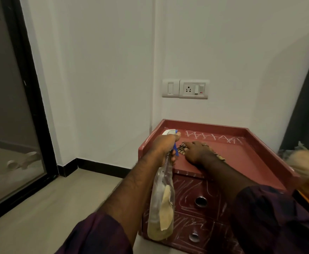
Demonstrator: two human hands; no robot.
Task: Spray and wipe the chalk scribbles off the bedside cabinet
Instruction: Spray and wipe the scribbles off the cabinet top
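The red-brown bedside cabinet [241, 154] stands against the white wall. A white chalk zigzag [212, 138] runs along the back of its top, and chalk scribbles [188, 191] cover both drawer fronts. My left hand [165, 149] grips the neck of a clear spray bottle [162, 204] with a white and blue trigger head, held at the cabinet's left front corner. My right hand [195, 152] lies flat on the top, pressing a striped cloth [182, 148] that pokes out under the fingers and by the wrist.
A socket and switch plate [185, 88] sits on the wall above the cabinet. A dark-framed glass door [12, 107] is at the left, with beige floor [58, 208] in front. Bedding [307, 165] and a dark headboard crowd the cabinet's right side.
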